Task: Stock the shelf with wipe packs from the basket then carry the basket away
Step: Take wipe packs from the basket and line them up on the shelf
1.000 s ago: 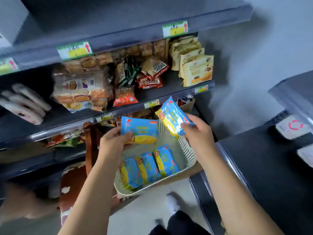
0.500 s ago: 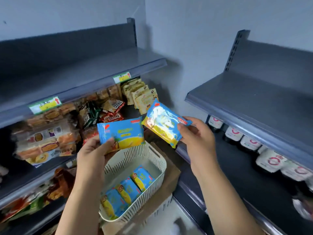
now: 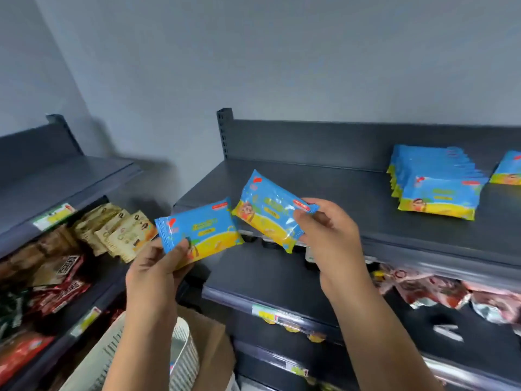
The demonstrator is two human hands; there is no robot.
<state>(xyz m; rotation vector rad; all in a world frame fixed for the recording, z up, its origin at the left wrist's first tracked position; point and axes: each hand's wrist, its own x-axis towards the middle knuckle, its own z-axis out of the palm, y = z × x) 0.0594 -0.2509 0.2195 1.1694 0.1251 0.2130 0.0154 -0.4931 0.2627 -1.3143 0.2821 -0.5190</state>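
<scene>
Wipe packs in blue and yellow are up at shelf height, one per hand: the left hand pinches the left pack by its lower corner, and the right hand grips the tilted right pack by its end. A second ago both hung just above the white basket; the person has since turned right and lifted them, so the grey top shelf now lies ahead, with a row of matching packs well to the right. Placing looks next, and the basket, low at the frame's edge, likely holds more
</scene>
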